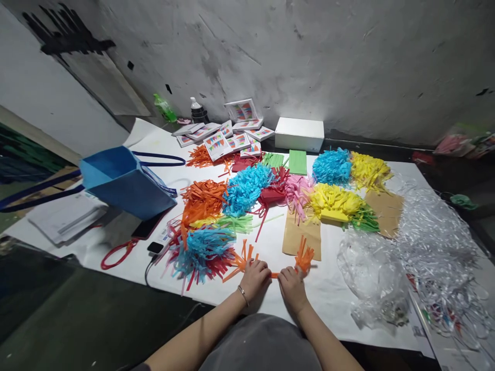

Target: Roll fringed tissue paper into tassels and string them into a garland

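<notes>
Orange fringed paper strip (288, 265) lies on the white counter (332, 288) at the near edge, stretched between my two hands. Its right end flares into a tuft of cut tassels; a looser spray of orange fringe sits by my left hand (254, 278). My left fingers press down on the strip's left part, and my right hand (293, 288) pinches the strip just below the tuft. Farther off lie heaps of blue, yellow, pink and orange fringe (247, 188), and small packets printed with coloured pennants (218, 144); I can read no writing on them.
</notes>
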The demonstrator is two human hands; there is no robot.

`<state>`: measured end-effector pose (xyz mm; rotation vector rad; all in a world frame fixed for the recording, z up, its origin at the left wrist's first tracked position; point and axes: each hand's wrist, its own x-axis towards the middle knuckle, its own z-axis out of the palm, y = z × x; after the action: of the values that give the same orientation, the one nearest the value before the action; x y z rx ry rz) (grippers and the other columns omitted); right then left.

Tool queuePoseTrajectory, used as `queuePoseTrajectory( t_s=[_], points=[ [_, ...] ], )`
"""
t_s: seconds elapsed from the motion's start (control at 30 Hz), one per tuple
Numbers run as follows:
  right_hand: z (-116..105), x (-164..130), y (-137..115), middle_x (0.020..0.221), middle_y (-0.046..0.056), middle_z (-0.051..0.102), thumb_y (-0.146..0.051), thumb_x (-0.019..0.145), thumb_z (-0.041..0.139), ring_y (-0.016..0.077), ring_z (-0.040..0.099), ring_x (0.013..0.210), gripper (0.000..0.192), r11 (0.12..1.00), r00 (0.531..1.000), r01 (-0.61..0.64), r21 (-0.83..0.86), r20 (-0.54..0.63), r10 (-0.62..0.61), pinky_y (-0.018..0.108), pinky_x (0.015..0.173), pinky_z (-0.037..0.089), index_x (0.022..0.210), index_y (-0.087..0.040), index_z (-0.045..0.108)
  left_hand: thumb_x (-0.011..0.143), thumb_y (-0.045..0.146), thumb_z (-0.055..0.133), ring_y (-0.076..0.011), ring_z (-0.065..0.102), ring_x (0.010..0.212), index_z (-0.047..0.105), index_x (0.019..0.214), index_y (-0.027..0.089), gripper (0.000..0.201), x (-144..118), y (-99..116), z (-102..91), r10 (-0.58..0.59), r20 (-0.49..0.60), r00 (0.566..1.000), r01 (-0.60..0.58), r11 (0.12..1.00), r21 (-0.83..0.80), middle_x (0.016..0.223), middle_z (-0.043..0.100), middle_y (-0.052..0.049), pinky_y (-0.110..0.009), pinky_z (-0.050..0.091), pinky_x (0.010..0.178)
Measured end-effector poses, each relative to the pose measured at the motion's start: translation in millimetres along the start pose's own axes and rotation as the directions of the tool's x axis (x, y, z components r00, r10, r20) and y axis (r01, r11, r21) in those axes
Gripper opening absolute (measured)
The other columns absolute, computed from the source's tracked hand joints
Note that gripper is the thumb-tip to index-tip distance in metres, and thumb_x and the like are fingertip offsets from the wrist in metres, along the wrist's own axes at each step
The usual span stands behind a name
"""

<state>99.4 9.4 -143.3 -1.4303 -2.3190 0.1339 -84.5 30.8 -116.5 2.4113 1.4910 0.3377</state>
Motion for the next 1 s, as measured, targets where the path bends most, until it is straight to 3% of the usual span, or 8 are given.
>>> queuePoseTrajectory(
  t_s=[0.13, 0.27, 0.47, 0.63, 0.87, 1.0],
  points=[
    [-4, 5, -5, 0.082, 0.000, 0.061, -0.022, 0.090, 0.053, 0.0184, 0.051, 0.086, 0.011, 0.999, 1.000, -0.030, 0.011, 0.001, 0.030, 0.044, 0.098, 0.024, 0.082, -0.022, 0.060, 0.090, 0.024, 0.053, -0.0187, 0.051, 0.089, 0.066, 0.088, 0.026, 0.013, -1, -6, 7.8, 0.105, -0.035, 0.994, -0.105, 0.994, 0.007, 0.090, 0.062, -0.001, -0.044, 0.027, 0.095],
    [-6, 10, -13, 0.087, 0.000, 0.061, -0.028, 0.088, 0.058, 0.0191, 0.052, 0.089, 0.006, 0.998, 0.999, -0.038, 0.042, 0.009, 0.038, 0.045, 0.099, 0.023, 0.089, -0.024, 0.062, 0.091, 0.023, 0.052, -0.0178, 0.051, 0.088, 0.065, 0.090, 0.024, 0.014, 0, -9, 11.9, 0.110, -0.046, 0.993, -0.110, 0.994, -0.005, 0.090, 0.062, -0.001, -0.039, 0.031, 0.090],
    [-6, 11, -11, 0.084, -0.001, 0.060, -0.027, 0.089, 0.057, 0.0186, 0.053, 0.087, 0.008, 0.998, 0.999, -0.035, 0.059, 0.002, 0.035, 0.046, 0.098, 0.024, 0.085, -0.025, 0.063, 0.091, 0.023, 0.052, -0.0174, 0.051, 0.088, 0.065, 0.090, 0.026, 0.014, -7, -14, 9.6, 0.178, -0.074, 0.981, -0.176, 0.984, 0.032, 0.092, 0.063, -0.001, -0.041, 0.029, 0.092],
    [-5, 9, -10, 0.087, 0.001, 0.061, -0.028, 0.088, 0.059, 0.0204, 0.052, 0.092, 0.007, 0.999, 1.000, 0.009, 0.042, -0.023, -0.008, 0.048, 0.100, 0.022, 0.091, -0.024, 0.064, 0.088, 0.020, 0.054, -0.0178, 0.051, 0.087, 0.064, 0.085, 0.023, 0.011, -1, -15, 9.8, 0.228, -0.036, 0.973, -0.226, 0.973, 0.056, 0.087, 0.063, -0.001, -0.041, 0.028, 0.093],
    [11, 13, -10, 0.076, -0.001, 0.060, -0.022, 0.090, 0.055, 0.0167, 0.051, 0.081, 0.013, 0.997, 0.995, 0.075, 0.014, -0.063, -0.074, 0.042, 0.097, 0.027, 0.079, -0.022, 0.062, 0.087, 0.019, 0.055, -0.0174, 0.051, 0.084, 0.062, 0.081, 0.020, 0.010, -1, -12, 11.0, 0.157, -0.043, 0.987, -0.157, 0.988, -0.002, 0.087, 0.063, -0.001, -0.039, 0.030, 0.090],
    [3, -1, 5, 0.072, -0.002, 0.059, -0.023, 0.092, 0.052, 0.0155, 0.051, 0.080, 0.018, 0.995, 0.993, 0.091, 0.033, -0.080, -0.088, 0.041, 0.098, 0.027, 0.076, -0.022, 0.062, 0.087, 0.019, 0.055, -0.0187, 0.051, 0.085, 0.063, 0.079, 0.020, 0.012, -6, -9, 10.5, 0.078, -0.071, 0.994, -0.079, 0.997, -0.017, 0.086, 0.063, -0.001, -0.040, 0.030, 0.087]
  ],
)
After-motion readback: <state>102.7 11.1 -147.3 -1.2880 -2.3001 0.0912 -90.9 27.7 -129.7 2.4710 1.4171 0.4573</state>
